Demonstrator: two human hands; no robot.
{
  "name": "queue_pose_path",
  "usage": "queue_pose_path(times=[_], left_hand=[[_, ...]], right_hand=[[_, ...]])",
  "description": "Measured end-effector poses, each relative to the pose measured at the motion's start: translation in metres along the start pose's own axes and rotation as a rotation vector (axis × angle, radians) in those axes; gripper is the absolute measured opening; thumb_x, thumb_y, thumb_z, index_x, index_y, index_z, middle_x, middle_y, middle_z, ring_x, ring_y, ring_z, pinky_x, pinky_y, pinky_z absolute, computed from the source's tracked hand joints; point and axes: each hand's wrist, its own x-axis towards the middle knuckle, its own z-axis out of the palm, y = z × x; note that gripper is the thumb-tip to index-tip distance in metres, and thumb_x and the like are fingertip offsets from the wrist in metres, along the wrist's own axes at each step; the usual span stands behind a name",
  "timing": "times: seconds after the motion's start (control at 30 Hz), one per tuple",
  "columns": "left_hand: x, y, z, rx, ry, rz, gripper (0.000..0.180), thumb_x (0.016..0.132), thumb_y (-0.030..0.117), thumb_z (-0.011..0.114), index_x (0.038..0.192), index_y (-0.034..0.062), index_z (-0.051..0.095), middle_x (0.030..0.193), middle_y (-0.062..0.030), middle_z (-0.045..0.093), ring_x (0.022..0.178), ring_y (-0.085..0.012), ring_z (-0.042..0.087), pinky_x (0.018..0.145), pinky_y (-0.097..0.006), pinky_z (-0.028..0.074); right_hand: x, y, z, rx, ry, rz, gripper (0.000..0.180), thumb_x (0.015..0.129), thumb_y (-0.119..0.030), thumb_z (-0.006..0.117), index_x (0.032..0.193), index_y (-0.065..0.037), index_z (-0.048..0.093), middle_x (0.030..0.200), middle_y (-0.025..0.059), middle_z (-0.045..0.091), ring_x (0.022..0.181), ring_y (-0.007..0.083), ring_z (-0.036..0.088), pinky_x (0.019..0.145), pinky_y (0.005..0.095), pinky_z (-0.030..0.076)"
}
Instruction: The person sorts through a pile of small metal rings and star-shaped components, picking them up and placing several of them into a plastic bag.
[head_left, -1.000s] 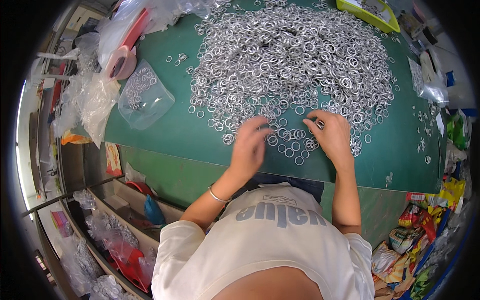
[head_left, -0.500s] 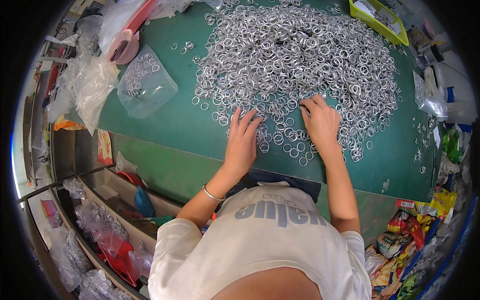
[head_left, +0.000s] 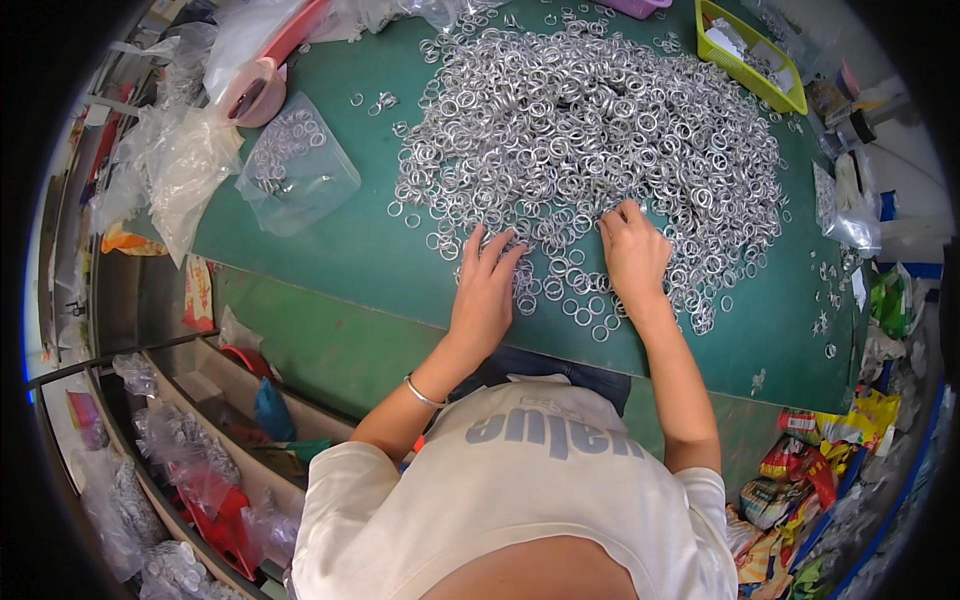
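A broad heap of silver metal rings [head_left: 600, 120] covers much of the green tabletop [head_left: 330, 270] in front of me. At the heap's near left edge, my left hand [head_left: 485, 292] rests with its fingers spread, the tips among rings. My right hand [head_left: 638, 262] is at the near middle of the heap, its fingers curled and drawn together; whatever they pinch is hidden. Between the hands several loose rings [head_left: 583, 318] lie scattered toward the table's near edge.
To the left lie a clear bag [head_left: 318, 205] with rings inside, a pink scoop [head_left: 265, 105] and crumpled plastic bags [head_left: 185, 165]. A yellow-green basket [head_left: 740, 65] stands far right. Open drawers [head_left: 220, 395] are below left; colourful packets [head_left: 800, 465] sit below right.
The whole view has shifted slightly, bringing a purple container in at the top. Both hands stay at nearly the same spots by the heap, with the right fingers still curled.
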Motion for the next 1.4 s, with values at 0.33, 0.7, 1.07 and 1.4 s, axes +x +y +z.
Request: queue_pose_path(times=[0.33, 0.7, 1.07, 1.4], left_hand=[[-0.002, -0.005, 0.000, -0.035, 0.036, -0.010, 0.040, 0.076, -0.011, 0.052, 0.114, 0.0029, 0.055, 0.129, -0.0140, 0.045, 0.127, -0.0432, 0.031, 0.102, -0.048, 0.032], [-0.005, -0.004, 0.011, 0.014, 0.119, 0.017, 0.048, 0.069, -0.013, 0.048, 0.113, 0.0037, 0.057, 0.128, -0.0145, 0.046, 0.127, -0.0414, 0.033, 0.105, -0.056, 0.023], [-0.005, -0.003, 0.010, 0.010, 0.126, 0.000, 0.049, 0.068, -0.012, 0.048, 0.114, 0.0051, 0.058, 0.128, -0.0136, 0.046, 0.128, -0.0402, 0.033, 0.106, -0.056, 0.022], [-0.006, -0.003, 0.008, 0.044, 0.086, 0.013, 0.048, 0.067, -0.009, 0.053, 0.114, 0.0024, 0.056, 0.126, -0.0159, 0.044, 0.126, -0.0421, 0.031, 0.104, -0.057, 0.024]], right_hand=[[0.000, 0.018, -0.049, 0.617, -0.395, 0.203, 0.006, 0.071, -0.010, 0.064, 0.073, -0.006, 0.068, 0.071, 0.0107, 0.066, 0.065, 0.0266, 0.065, 0.064, 0.0339, 0.050], [0.003, 0.021, -0.054, 0.416, -0.411, 0.151, 0.012, 0.070, -0.009, 0.070, 0.083, -0.008, 0.068, 0.080, 0.0058, 0.065, 0.071, 0.0249, 0.063, 0.064, 0.0348, 0.048], [-0.002, -0.006, -0.039, 0.356, -0.445, -0.133, 0.011, 0.072, -0.012, 0.070, 0.083, -0.012, 0.067, 0.087, 0.0009, 0.060, 0.069, 0.0268, 0.061, 0.059, 0.0394, 0.047], [0.023, 0.024, -0.060, 0.746, -0.578, -0.006, 0.007, 0.074, -0.002, 0.068, 0.078, 0.001, 0.064, 0.078, 0.0088, 0.063, 0.074, 0.0196, 0.060, 0.071, 0.0291, 0.046]])
